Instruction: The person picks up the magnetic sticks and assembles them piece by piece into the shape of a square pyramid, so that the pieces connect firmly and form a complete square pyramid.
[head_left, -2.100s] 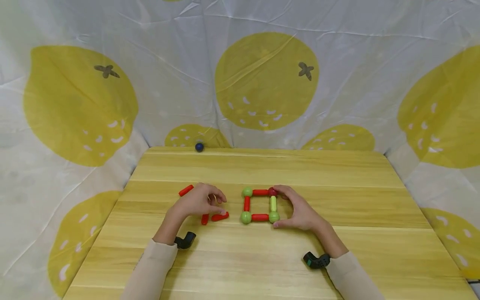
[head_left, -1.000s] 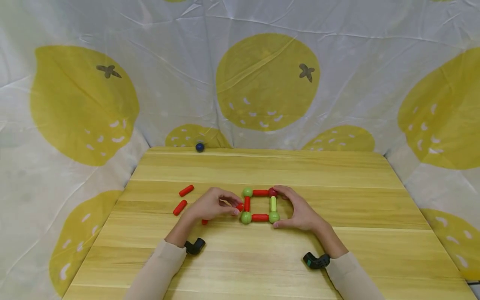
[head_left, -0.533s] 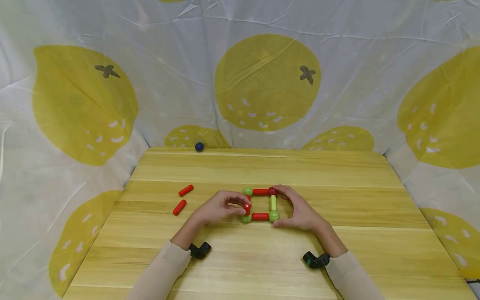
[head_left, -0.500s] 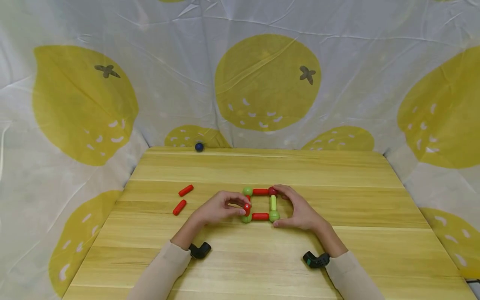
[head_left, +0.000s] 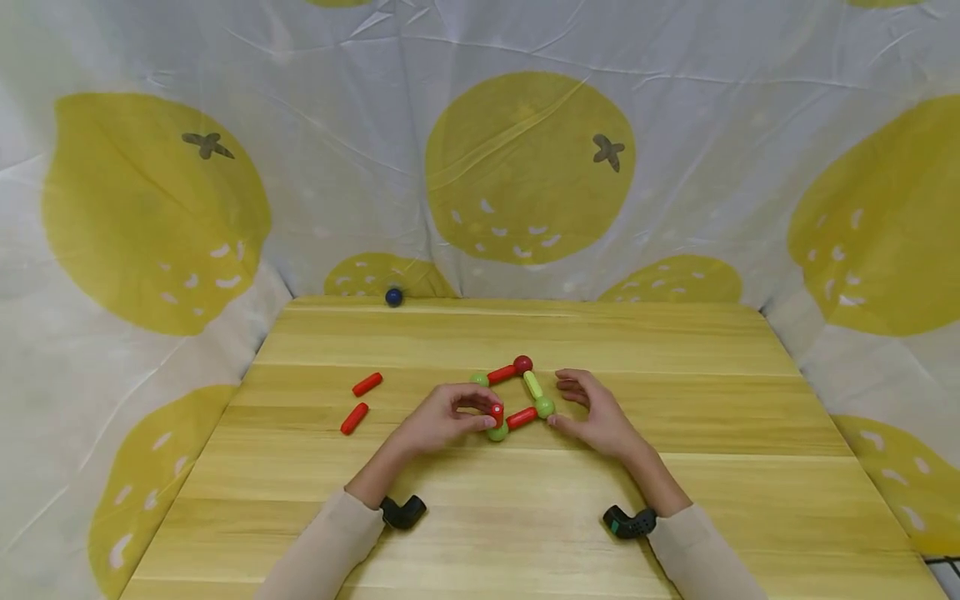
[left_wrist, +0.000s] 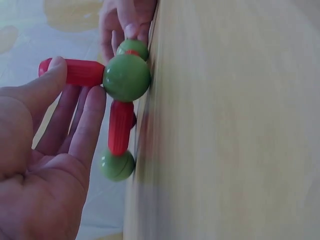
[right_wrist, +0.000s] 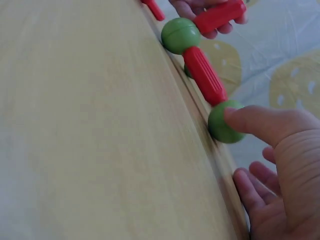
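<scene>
My left hand [head_left: 442, 421] pinches a red magnetic stick [head_left: 497, 411] between thumb and fingers. That stick stands upright on the near left green ball [left_wrist: 127, 77], touching it. The ball is one corner of a four-sided frame lying slanted on the table, with red sticks [head_left: 521, 417], a yellow-green stick [head_left: 532, 384], a dark red ball [head_left: 522, 364] and other green balls [head_left: 480, 379]. In the head view my left fingers hide its left side; the left wrist view shows a red stick [left_wrist: 120, 127] there. My right hand [head_left: 596, 412] touches the near right green ball [right_wrist: 226, 122] with its thumb, other fingers loose.
Two loose red sticks [head_left: 367, 384] lie on the wooden table [head_left: 480, 517] to the left of my left hand. A dark blue ball [head_left: 393, 297] sits at the far edge, against the lemon-print cloth [head_left: 337, 183].
My left hand picked up a red stick, carried it right and stood it on the near left ball. The frame turned counterclockwise, and my right fingers came away from the dark red ball.
</scene>
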